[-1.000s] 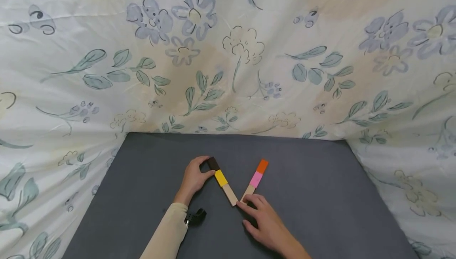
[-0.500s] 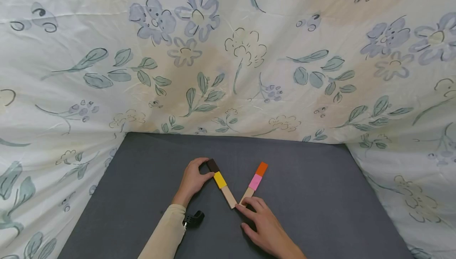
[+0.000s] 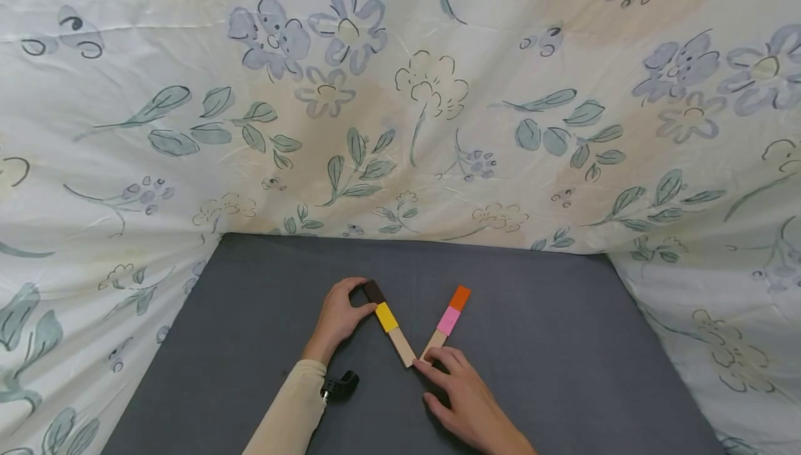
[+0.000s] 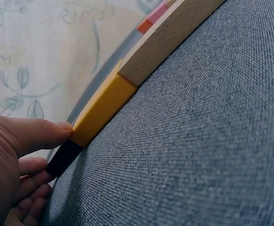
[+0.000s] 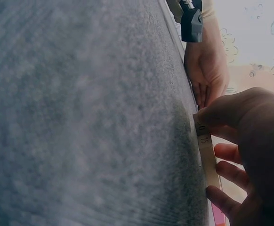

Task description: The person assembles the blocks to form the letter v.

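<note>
Five thin blocks form a V on a dark grey surface. Its left row holds a dark brown block point(image 3: 375, 292), a yellow block point(image 3: 386, 316) and a plain wooden block point(image 3: 402, 347). The right row has another wooden block point(image 3: 436, 341), a pink block point(image 3: 448, 320) and an orange block point(image 3: 459, 297). My left hand point(image 3: 336, 317) touches the left row: its thumb point(image 4: 52, 132) lies against the yellow block near the joint, its fingertips at the dark brown one. My right hand point(image 3: 464, 392) rests fingers at the V's point, partly hiding the right wooden block; the thumb stands apart.
A patterned flower cloth point(image 3: 400, 121) hangs behind and on both sides of the grey surface point(image 3: 551, 330). A black wrist device point(image 3: 340, 386) sticks out beside the left sleeve point(image 3: 286, 410).
The view has tilted slightly, so hands and blocks appear a little lower. Both hands keep their places at the V, and the blocks show no movement on the surface.
</note>
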`<control>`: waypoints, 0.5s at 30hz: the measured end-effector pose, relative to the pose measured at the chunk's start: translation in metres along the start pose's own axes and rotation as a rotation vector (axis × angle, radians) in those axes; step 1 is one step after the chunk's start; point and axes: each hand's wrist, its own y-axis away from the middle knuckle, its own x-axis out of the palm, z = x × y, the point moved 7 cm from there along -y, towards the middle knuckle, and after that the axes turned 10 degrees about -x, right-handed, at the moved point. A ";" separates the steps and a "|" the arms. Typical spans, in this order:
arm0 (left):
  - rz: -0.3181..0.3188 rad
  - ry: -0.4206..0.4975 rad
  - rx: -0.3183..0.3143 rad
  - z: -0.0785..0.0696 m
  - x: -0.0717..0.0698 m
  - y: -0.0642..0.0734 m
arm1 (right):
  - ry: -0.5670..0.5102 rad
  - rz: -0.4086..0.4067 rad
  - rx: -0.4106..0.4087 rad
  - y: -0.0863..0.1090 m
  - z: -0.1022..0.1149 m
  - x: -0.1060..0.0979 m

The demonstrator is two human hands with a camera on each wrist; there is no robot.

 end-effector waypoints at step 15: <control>0.006 0.011 -0.012 0.003 -0.001 0.001 | -0.028 -0.021 -0.018 -0.001 0.000 -0.001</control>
